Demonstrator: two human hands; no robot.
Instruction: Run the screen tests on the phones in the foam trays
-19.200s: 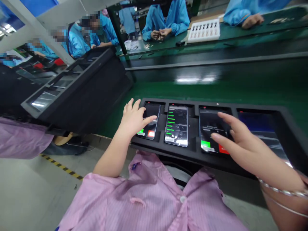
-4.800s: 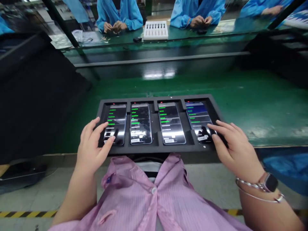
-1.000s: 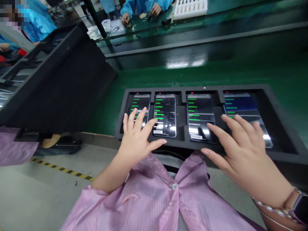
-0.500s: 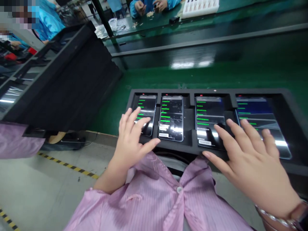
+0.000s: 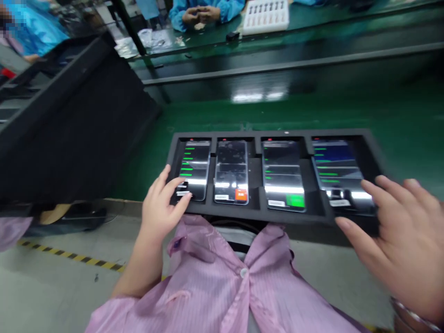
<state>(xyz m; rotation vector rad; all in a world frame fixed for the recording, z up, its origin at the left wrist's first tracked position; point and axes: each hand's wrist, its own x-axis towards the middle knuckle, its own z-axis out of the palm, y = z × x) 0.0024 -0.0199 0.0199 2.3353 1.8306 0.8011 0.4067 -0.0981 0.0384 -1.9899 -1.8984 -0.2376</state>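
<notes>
A black tray (image 5: 256,217) in front of me holds several phones side by side, screens lit. My left hand (image 5: 160,210) rests at the tray's near left corner, fingers apart, fingertips on the lower end of the leftmost phone (image 5: 194,169). My right hand (image 5: 398,240) hovers open at the tray's right end, fingers stretched toward the rightmost phone (image 5: 338,173). The second phone (image 5: 231,171) shows an orange-red patch and the third phone (image 5: 282,175) a green patch near the bottom.
The tray sits on a green conveyor belt (image 5: 381,115). A large black rack (image 5: 69,125) stands at the left. Across the belt, a person in a blue coat (image 5: 201,11) works beside a white tray (image 5: 265,16). Floor with yellow-black tape (image 5: 69,259) lies below.
My left hand slid back to the near end of the leftmost phone. My right hand moved right, off the third phone toward the rightmost. Orange-red and green patches appeared on the middle screens.
</notes>
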